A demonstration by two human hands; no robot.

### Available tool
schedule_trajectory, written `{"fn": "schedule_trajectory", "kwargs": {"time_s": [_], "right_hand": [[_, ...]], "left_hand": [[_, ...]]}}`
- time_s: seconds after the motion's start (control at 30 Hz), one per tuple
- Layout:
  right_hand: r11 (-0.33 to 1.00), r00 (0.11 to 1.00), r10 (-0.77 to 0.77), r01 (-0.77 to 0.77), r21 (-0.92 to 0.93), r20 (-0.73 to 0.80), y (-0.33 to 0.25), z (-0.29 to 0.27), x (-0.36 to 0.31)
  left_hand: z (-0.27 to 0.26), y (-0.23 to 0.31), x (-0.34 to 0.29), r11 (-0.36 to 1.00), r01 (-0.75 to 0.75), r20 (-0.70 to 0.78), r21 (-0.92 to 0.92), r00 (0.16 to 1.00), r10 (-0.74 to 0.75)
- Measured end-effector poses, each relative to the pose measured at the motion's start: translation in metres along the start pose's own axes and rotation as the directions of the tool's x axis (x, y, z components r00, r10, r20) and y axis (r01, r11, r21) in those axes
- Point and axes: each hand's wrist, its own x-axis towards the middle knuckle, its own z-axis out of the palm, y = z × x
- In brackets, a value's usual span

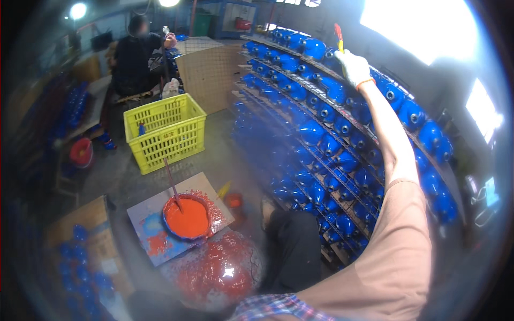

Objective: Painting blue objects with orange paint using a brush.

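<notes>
Nearest, at the lower edge: plaid cloth (278, 307) and a tan sleeve (369, 257). The right arm extends up to a white-gloved right hand (354, 68), orange band (365, 83) at its wrist. Its fingers are closed on a slim red-and-yellow object (339, 36), which points upward at the top tier of the rack (320, 95); contact with the vessels cannot be told. Left hand: out of view, fingers cannot be judged.

Below: a glossy red-coated mound (227, 270), then a basin (184, 238) of orange-red paint (190, 219), a stick (171, 179) standing tilted in it, on a stained board (190, 187). To the right, glossy blue vessels (314, 49) fill the tiers. Beyond the board: a yellow crate (171, 147). Farthest: a seated co-worker (134, 61) in dark clothing.
</notes>
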Motion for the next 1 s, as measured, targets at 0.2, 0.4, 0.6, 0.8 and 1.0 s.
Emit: {"fn": "schedule_trajectory", "kwargs": {"time_s": [0.2, 0.4, 0.6, 0.8, 1.0], "right_hand": [[0.951, 0.933, -0.124, 0.209, 0.229, -0.337, -0.014, -0.070, -0.020], [0.564, 0.947, 0.048, 0.238, 0.791, -0.319, -0.100, -0.194, -0.086], [-0.414, 0.982, -0.137, 0.059, 0.908, -0.127, -0.259, -0.236, -0.144], [-0.707, 0.933, -0.277, -0.361, 0.608, 0.231, -0.358, -0.205, -0.216], [-0.791, 0.579, -0.339, -0.602, 0.109, 0.741, -0.392, -0.157, -0.284]], "left_hand": [[-0.058, 0.049, 0.009, 0.946, 0.000, -0.019, -0.324, 1.000, -0.007], [-0.093, 0.237, 0.005, 0.721, -0.162, 0.117, -0.673, 0.940, 0.321], [-0.050, 0.387, -0.017, 0.323, -0.212, 0.228, -0.922, 0.378, 0.897], [-0.028, 0.348, -0.101, 0.317, 0.780, 0.673, -0.540, 0.175, 0.719], [-0.029, 0.296, -0.103, 0.437, 0.694, 0.795, -0.572, 0.339, 0.503]]}}
